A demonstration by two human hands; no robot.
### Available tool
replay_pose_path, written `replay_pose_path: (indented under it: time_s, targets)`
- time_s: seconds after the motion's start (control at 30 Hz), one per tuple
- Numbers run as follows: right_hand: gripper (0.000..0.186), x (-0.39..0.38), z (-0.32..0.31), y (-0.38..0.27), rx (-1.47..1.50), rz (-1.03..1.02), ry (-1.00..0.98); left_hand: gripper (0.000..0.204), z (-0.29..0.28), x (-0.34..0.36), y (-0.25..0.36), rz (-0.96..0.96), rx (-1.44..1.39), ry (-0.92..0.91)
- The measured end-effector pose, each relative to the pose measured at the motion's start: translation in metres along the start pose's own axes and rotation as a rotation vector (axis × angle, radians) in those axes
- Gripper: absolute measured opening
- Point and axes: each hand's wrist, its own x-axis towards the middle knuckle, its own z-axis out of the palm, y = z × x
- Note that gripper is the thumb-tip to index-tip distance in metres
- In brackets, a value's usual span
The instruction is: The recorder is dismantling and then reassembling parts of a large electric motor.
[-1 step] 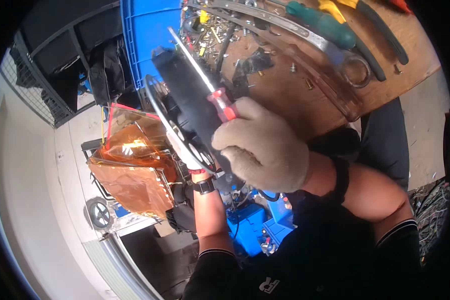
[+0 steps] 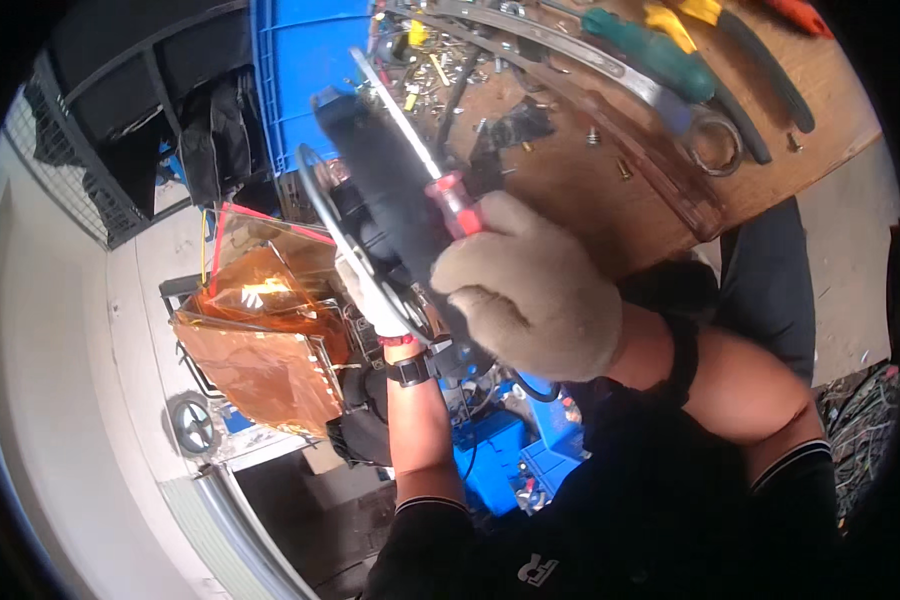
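Observation:
In my right hand (image 2: 535,285), in a beige glove, is a screwdriver (image 2: 454,203) with a red handle. Its bare metal shaft points up and left, away from me. Alongside it is a long black device (image 2: 382,195) with a round metal rim on its left side, blurred by motion. I cannot tell whether the screwdriver touches it. My left hand (image 2: 372,298), in a pale glove, grips this device from its left and underside, with most of the fingers hidden.
On the wooden workbench (image 2: 570,215) lie loose screws, a green-handled screwdriver (image 2: 635,45), a wrench (image 2: 540,35) and black-and-yellow handles (image 2: 755,60). A blue crate (image 2: 310,70) stands at its left. Orange sheets (image 2: 260,370) are at the left, blue bins (image 2: 495,450) below.
The black device and the screwdriver have shifted slightly to the right. My right hand has moved a little with them, and its grip looks the same.

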Motion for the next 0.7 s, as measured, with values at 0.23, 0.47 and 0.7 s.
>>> replay_pose_path:
  time_s: [0.23, 0.47, 0.7]
  targets:
    - [0.021, -0.006, -0.016, -0.025, -0.113, 0.117, -0.012, 0.051, 0.001, -0.010, -0.011, 0.467, 0.491, -0.158]
    - [0.038, -0.013, -0.035, -0.059, -0.496, -0.070, -0.010, 0.037, 0.010, -0.010, 0.001, 0.688, 0.661, -0.093]
    - [0.064, -0.053, -0.035, -0.067, -0.457, 0.033, 0.086, 0.043, 0.019, -0.023, 0.004, 0.843, 0.816, -0.082]
